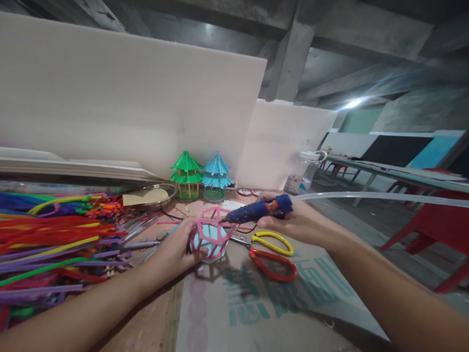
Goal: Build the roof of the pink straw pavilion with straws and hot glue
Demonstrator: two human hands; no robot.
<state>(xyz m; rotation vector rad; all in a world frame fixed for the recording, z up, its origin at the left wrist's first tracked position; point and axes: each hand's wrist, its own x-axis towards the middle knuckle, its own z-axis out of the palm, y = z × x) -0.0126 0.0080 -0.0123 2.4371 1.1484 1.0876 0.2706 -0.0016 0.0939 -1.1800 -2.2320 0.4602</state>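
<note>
The left hand (176, 252) is clamped around a small lantern (210, 235), a pink frame with pale blue panels, holding it on its side just above the cardboard sheet (256, 313) on the table. The right hand (293, 220) is closed around a blue glue gun (258, 209). The gun's long axis runs nearly level, its nozzle pointing left and slightly down, the tip touching or almost touching the lantern's upper right edge. A clear glue stick (384, 197) sticks out behind the gun, running far to the right.

Just right of the lantern, under the gun, lie two pairs of scissors, one with yellow handles (273, 242) and one with red handles (274, 266), close to the right wrist. Left of the lantern lies a big heap of coloured pipe cleaners (47, 244), with a pen or two between heap and left hand. Behind the lantern stand a green pagoda model (186, 175) and a blue pagoda model (216, 177), side by side against a white board (128, 98); a metal dish (154, 195) sits left of them.

In front of the lantern the cardboard is bare. Far right of it, past the table edge, are red chairs (428, 230) and open floor.
</note>
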